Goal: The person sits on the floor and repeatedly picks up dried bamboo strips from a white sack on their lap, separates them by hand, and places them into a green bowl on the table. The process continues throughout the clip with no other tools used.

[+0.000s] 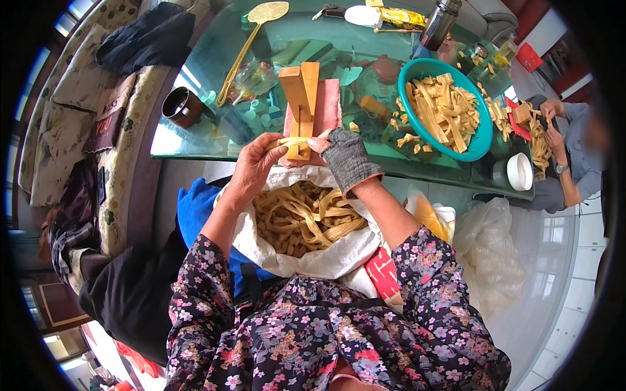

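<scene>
My left hand (261,159) and my right hand (342,154), the latter in a grey fingerless knit glove, pinch the two ends of a pale yellow dried strip (293,141). The strip lies across the near part of a wooden block tool (302,128) with two upright pieces, which rests on a pink cloth (332,100). Below my hands, a white sack (313,266) holds a heap of long dried strips (313,215). To the right, a tilted teal plastic basin (405,105) contains short cut pieces (442,107).
A glass table (220,146) carries a dark mug (182,107), a fly swatter (244,44), a steel flask (440,24) and a white bowl (519,172). Cut pieces lie around the basin. At the right, another person (582,141) handles strips by a red tray. Plastic bags (489,249) lie on the floor.
</scene>
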{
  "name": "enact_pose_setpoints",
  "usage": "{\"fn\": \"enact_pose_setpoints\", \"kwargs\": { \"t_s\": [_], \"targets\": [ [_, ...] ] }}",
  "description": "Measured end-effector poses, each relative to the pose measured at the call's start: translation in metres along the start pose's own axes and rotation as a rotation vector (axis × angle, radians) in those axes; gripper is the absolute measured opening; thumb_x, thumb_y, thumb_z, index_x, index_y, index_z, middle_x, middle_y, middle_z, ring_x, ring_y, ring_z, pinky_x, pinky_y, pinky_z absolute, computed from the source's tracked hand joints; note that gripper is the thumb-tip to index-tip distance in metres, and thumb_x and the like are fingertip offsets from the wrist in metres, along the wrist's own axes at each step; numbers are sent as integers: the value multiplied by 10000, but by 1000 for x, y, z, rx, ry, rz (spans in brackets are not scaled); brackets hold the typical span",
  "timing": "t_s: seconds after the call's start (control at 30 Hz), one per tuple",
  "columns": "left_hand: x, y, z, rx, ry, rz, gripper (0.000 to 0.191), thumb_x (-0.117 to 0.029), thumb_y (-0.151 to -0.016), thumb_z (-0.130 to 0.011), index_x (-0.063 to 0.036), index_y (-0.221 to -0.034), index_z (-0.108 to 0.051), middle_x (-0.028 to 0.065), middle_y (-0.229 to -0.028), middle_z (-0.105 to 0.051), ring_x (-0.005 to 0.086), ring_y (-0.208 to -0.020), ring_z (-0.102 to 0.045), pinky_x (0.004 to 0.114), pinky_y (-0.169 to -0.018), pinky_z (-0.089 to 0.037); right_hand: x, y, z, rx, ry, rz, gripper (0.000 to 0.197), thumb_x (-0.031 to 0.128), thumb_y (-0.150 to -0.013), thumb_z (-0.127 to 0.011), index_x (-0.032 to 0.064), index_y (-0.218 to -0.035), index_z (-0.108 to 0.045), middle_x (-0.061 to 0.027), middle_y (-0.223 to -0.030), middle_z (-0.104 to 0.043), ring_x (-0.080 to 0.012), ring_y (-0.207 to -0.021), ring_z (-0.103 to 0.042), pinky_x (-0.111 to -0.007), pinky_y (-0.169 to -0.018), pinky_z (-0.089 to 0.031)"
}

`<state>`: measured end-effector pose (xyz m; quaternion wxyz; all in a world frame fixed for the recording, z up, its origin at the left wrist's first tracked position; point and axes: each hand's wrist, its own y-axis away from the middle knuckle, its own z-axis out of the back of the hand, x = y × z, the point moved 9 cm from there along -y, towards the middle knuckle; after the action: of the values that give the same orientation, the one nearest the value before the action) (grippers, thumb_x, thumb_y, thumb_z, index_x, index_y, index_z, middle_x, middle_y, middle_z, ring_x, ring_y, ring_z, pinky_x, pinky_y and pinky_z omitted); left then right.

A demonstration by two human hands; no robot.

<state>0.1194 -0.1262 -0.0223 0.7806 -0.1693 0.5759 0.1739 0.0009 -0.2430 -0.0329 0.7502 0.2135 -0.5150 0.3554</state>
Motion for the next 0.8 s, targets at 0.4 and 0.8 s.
{"fn": "enact_pose_setpoints", "kwargs": {
  "t_s": [0.4,0.8],
  "targets": [
    [27,-32,0,5,209,302,218,-263,-930,-536,-72,-1024,-584,-49,-634,-403,41,-570,-366,203,-532,-327,4,-21,6,-107,70,44,325,309,-838,-579,-9,-830,-643,-203,-811,-634,-348,-780,-612,-402,-717,-480],
    [13,2,-4,6,-524,200,250,-222,-859,-532,-38,-997,-628,192,-878,-644,319,-804,-621,375,-722,-475,-45,-21,-27,-57,314,78,328,322,-867,-509,11,-859,-614,-221,-846,-615,-373,-828,-594,-439,-729,-469]
  ]
}}
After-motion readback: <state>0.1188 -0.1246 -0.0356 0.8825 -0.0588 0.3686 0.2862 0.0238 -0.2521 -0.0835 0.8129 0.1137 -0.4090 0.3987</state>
